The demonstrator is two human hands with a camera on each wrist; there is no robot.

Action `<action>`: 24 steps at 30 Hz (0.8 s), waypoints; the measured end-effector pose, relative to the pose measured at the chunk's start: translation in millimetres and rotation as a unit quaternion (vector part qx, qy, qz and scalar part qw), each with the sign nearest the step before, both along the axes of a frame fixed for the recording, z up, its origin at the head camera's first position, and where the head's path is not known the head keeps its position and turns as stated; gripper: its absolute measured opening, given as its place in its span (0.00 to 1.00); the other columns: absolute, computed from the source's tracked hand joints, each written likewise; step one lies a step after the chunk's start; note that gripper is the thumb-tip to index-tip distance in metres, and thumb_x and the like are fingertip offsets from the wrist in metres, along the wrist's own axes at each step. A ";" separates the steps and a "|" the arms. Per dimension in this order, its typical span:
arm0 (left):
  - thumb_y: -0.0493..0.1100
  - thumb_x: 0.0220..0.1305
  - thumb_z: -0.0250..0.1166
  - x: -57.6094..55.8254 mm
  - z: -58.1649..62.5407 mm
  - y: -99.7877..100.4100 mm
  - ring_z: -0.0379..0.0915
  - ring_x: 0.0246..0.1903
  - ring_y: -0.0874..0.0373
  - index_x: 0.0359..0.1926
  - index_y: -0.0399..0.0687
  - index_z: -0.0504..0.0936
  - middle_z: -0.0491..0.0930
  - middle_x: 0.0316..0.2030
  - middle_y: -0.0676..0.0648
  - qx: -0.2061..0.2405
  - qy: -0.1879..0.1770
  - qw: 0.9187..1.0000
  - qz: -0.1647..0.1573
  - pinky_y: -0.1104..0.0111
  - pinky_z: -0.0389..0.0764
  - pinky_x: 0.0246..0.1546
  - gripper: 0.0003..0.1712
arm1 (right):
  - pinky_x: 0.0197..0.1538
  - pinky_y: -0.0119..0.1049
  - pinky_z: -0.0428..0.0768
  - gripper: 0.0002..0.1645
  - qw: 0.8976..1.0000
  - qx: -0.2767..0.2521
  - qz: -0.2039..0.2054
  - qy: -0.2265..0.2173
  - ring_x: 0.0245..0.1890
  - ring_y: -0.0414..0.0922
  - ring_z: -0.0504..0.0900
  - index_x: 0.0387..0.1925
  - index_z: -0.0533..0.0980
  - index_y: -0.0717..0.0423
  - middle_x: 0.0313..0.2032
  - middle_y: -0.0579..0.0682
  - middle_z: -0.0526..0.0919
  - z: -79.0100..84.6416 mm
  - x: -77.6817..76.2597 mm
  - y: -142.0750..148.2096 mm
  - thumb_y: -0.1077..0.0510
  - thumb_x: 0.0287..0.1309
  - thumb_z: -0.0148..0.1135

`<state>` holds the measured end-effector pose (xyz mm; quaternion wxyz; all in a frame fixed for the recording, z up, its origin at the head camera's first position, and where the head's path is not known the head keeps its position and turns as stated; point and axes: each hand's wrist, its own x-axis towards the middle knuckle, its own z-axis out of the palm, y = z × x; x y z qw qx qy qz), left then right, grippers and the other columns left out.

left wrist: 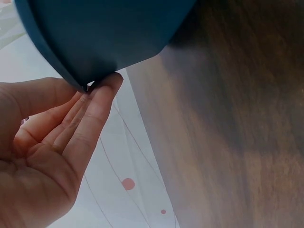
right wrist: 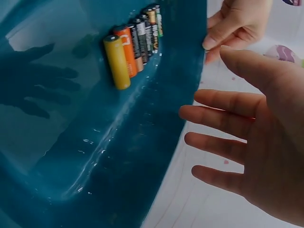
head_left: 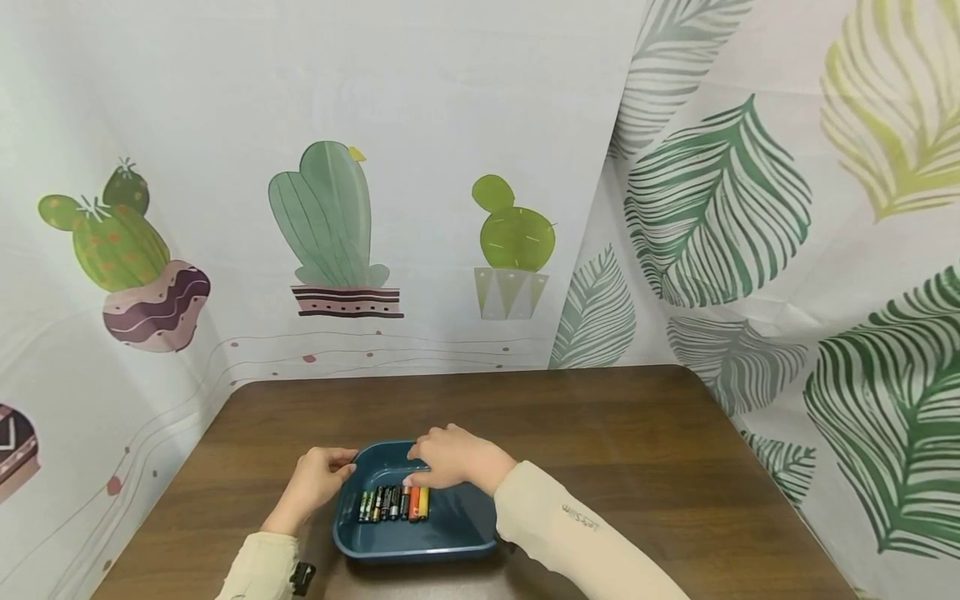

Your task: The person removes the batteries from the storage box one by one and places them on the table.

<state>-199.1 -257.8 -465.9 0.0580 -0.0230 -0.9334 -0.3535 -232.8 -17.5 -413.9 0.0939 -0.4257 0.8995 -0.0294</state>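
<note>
A dark blue plastic tray with rounded corners stands on the wooden table. Several batteries lie side by side in a row inside it, including a yellow battery and an orange battery at one end; the others are mostly dark. At the tray's far left corner my left hand pinches the rim between thumb and fingers, seen close up in the left wrist view. My right hand is over the tray's far side, beyond the batteries. Its fingers are spread and hold nothing.
The brown wooden table extends around the tray. A white cloth with printed cacti hangs behind the table, and a leaf-patterned cloth hangs along the right side.
</note>
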 end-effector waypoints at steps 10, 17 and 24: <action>0.29 0.56 0.66 -1.5 -0.8 -1.0 0.83 0.33 0.48 0.42 0.30 0.85 0.85 0.32 0.40 -0.004 0.017 1.000 -0.016 0.61 0.83 0.31 0.11 | 0.58 0.40 0.71 0.26 0.997 0.070 -0.010 0.015 0.53 0.39 0.76 0.54 0.79 0.44 0.50 0.37 0.81 -9.8 0.7 -13.8 0.36 0.59 0.61; 0.29 0.56 0.66 -0.9 -1.2 -0.5 0.83 0.33 0.48 0.42 0.31 0.85 0.86 0.32 0.40 -0.003 0.011 1.000 -0.010 0.61 0.83 0.32 0.11 | 0.51 0.36 0.75 0.17 0.993 0.113 -0.027 0.022 0.40 0.38 0.78 0.38 0.83 0.44 0.36 0.37 0.82 -20.9 1.1 -25.1 0.38 0.54 0.67; 0.29 0.56 0.66 -1.7 -2.2 -0.9 0.83 0.33 0.49 0.41 0.31 0.85 0.86 0.32 0.40 -0.008 0.018 1.000 -0.008 0.62 0.83 0.31 0.11 | 0.45 0.35 0.77 0.23 0.985 0.158 -0.062 0.041 0.34 0.37 0.77 0.39 0.83 0.43 0.33 0.37 0.81 -29.0 4.7 -36.4 0.33 0.47 0.70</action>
